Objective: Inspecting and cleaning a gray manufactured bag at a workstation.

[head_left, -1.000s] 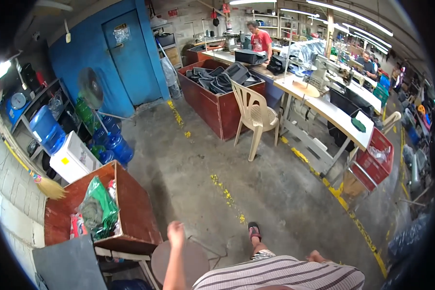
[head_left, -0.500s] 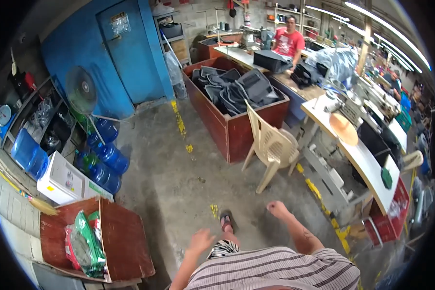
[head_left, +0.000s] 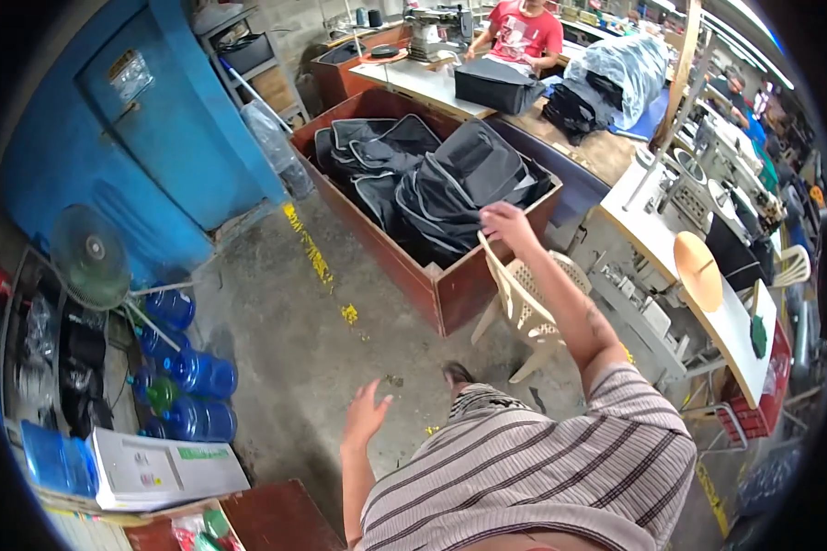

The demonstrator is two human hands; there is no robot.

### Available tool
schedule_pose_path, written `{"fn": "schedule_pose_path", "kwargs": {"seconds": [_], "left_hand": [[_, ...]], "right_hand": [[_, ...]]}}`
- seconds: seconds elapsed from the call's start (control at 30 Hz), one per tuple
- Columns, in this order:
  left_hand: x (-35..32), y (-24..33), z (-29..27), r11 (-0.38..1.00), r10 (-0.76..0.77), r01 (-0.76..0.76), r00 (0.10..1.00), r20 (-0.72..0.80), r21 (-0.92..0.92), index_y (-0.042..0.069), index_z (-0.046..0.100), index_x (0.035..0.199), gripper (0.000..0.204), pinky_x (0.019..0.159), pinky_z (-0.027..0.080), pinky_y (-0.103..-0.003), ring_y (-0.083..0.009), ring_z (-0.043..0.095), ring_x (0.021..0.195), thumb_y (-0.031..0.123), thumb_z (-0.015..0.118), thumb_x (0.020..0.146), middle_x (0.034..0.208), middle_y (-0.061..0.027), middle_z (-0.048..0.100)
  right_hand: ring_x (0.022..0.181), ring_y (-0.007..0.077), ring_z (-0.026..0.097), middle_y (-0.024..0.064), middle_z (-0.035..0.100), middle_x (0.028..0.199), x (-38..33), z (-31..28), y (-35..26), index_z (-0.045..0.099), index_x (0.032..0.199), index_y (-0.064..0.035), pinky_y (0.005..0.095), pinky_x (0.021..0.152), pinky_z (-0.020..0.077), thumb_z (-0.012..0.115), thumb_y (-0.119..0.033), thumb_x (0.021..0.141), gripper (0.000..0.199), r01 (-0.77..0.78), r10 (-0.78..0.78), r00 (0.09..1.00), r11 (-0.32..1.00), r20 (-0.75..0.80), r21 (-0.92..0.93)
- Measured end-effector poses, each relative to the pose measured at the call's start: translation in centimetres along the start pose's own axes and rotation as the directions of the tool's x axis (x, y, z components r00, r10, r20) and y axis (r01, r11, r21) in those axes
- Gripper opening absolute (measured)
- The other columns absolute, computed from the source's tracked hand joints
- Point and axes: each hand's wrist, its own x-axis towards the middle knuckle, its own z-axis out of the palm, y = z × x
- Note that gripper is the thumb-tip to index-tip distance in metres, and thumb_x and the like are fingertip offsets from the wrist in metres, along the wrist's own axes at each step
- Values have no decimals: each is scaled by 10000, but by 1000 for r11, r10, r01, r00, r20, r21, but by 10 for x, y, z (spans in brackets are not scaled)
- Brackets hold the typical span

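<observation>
Your right hand is the nearer one to the cream plastic chair with the slatted back: it meets the top of the backrest, its fingers bent over that edge. You cannot tell from this angle whether they grip it or only rest on it. The chair stands upright on the grey concrete floor. Its backrest, the long axis, runs from your fingers down and back toward your body, and its seat lies on the backrest's right side. Your left hand is nearer to you than the chair and off to its left, fingers loosely spread, holding nothing and well apart from it.

Just beyond the chair and to its left is the large red-brown wooden bin, its long side slanting from far left to near right, toward the chair. It is heaped with black fabric pieces edged in grey piping. Well to the left of the chair, on your side of it, a second red-brown wooden box shows partly, with red and green plastic-wrapped packs inside. Right of the chair, a red plastic crate sits partly behind the white sewing tabletop; its contents are too hidden to name.
</observation>
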Motion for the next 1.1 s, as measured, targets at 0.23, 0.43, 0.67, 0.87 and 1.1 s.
{"fn": "schedule_pose_path", "kwargs": {"seconds": [0.23,0.43,0.67,0.87,1.1], "left_hand": [[168,25,-34,981,86,-73,994,66,-180,100,479,1301,517,904,439,-424,-378,536,1077,313,621,852,1204,-192,541],[247,-18,-58,988,-45,60,994,102,-144,106,484,1307,506,942,433,-362,-292,539,1142,271,643,856,1215,-154,549],[353,5,-83,697,-177,179,981,75,-694,108,465,1324,522,938,425,-391,-264,526,1130,327,630,879,1218,-138,552],[437,56,-85,-172,-70,162,982,176,-972,83,379,1386,674,1050,322,-430,-265,427,1239,460,591,870,1313,-120,485],[428,19,-122,-281,-346,-145,938,-41,-949,38,442,1311,652,1019,367,-460,-321,453,1215,334,582,748,1319,-123,486]], "right_hand": [[702,184,563,111,557,1019,210,-126,151,408,1275,-26,324,526,479,808,-467,641,870,-440,251,713,887,-655,-140],[1097,318,468,181,417,1339,264,-90,178,194,1445,-56,448,875,427,901,-437,467,1265,-553,514,344,787,-786,272],[444,166,518,69,562,592,315,-35,108,601,786,5,257,404,417,695,-158,759,190,-210,410,801,875,-437,436],[751,158,620,90,635,897,268,74,54,597,1015,24,287,539,490,726,-166,723,372,-314,323,945,874,39,371],[849,186,603,91,613,936,314,25,90,627,1068,-7,307,746,494,684,-352,795,444,-22,47,993,975,111,-219]]}}
